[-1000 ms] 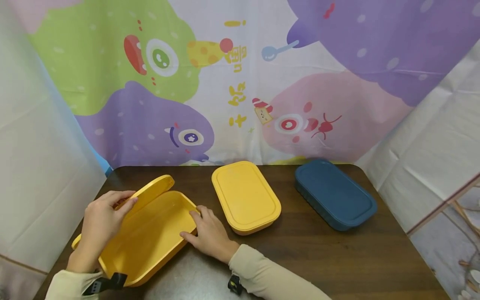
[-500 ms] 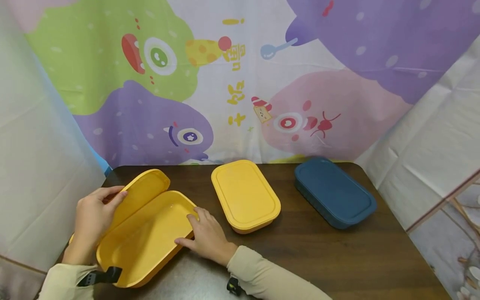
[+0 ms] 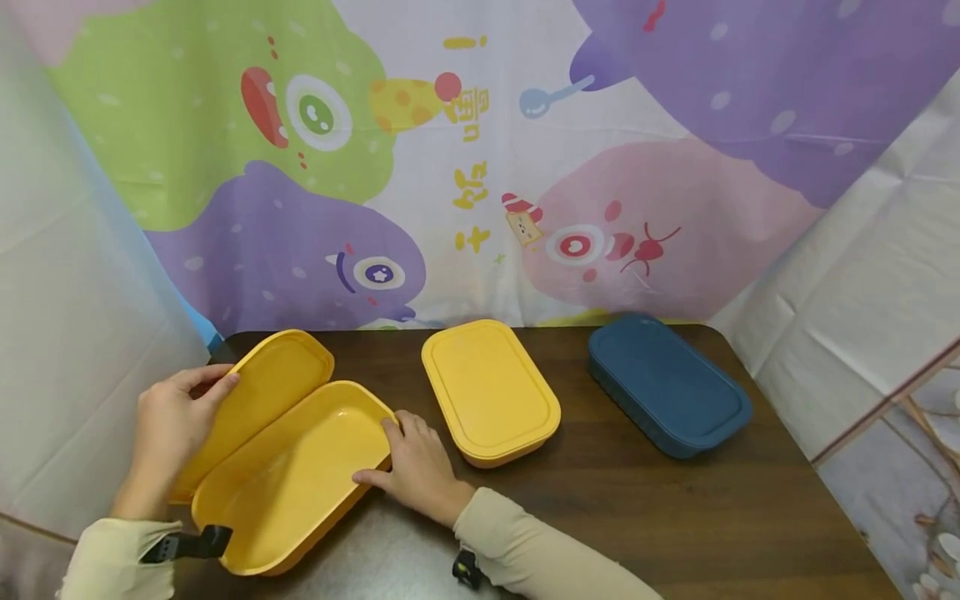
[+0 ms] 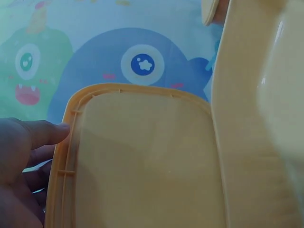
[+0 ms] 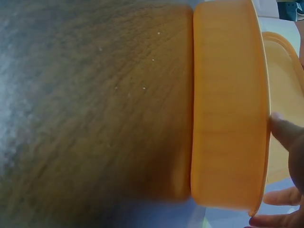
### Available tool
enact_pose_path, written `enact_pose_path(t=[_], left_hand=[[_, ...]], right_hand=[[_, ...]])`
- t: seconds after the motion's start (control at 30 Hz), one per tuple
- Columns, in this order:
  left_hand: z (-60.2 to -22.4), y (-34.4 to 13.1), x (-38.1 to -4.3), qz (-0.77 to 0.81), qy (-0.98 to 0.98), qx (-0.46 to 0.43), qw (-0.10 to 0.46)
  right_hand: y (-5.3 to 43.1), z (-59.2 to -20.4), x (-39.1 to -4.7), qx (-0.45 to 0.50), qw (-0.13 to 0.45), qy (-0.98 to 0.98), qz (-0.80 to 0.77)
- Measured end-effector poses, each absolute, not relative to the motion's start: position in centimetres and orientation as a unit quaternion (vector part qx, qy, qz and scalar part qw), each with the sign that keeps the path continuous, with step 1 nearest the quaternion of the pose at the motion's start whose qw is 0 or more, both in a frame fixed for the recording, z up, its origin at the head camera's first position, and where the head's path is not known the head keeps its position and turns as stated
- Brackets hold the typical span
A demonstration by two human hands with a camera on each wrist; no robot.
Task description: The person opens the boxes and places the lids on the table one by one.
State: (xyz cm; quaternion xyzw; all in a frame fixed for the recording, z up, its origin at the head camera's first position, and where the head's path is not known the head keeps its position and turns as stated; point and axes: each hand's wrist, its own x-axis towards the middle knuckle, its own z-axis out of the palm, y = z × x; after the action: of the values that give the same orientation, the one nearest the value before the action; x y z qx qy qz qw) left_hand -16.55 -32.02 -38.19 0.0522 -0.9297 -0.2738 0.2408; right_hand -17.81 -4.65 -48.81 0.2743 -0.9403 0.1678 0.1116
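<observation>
A yellow rectangular food box (image 3: 300, 475) lies slanted at the table's left, its inside bare. Its yellow lid (image 3: 262, 400) leans up along the far-left long side, underside facing the box. My left hand (image 3: 172, 425) pinches the lid's outer edge between thumb and fingers; the left wrist view shows the thumb on the ridged lid rim (image 4: 64, 156). At the box's right end my right hand (image 3: 420, 471) grips the rim, thumb on the near side and fingers at the far corner. The right wrist view shows the box's outer wall (image 5: 230, 109) standing on the table.
A second yellow box (image 3: 491, 392) with its lid on stands at the middle back. Farther right is a dark blue lidded box (image 3: 667, 383). The dark wooden table (image 3: 600, 525) meets a cartoon-printed cloth (image 3: 480, 275) at the back; a white sheet (image 3: 90, 333) hangs at left.
My left hand has swung the lid up and leftward away from the box, uncovering more of the inside. The right hand stays at the box's right end.
</observation>
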Motion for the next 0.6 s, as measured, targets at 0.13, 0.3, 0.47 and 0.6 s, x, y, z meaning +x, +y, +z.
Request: enact_pose_path(t=[0.13, 0.3, 0.47, 0.6], left_hand=[[-38.2, -32.8, -16.9, -0.277, -0.933, 0.064, 0.220], [-38.1, -34.0, -17.5, -0.287, -0.932, 0.085, 0.203], [-38.0, -35.0, -18.1, -0.290, -0.934, 0.097, 0.186], [-37.9, -35.7, -18.4, -0.292, -0.936, 0.106, 0.164]], right_hand=[[-4.5, -48.9, -18.1, 0.262, 0.118, -0.942, 0.172], [-4.1, -48.7, -18.4, 0.255, 0.140, -0.940, 0.177], [-3.9, -48.6, -18.5, 0.246, 0.148, -0.940, 0.182], [-3.8, -48.5, -18.5, 0.239, 0.150, -0.941, 0.186]])
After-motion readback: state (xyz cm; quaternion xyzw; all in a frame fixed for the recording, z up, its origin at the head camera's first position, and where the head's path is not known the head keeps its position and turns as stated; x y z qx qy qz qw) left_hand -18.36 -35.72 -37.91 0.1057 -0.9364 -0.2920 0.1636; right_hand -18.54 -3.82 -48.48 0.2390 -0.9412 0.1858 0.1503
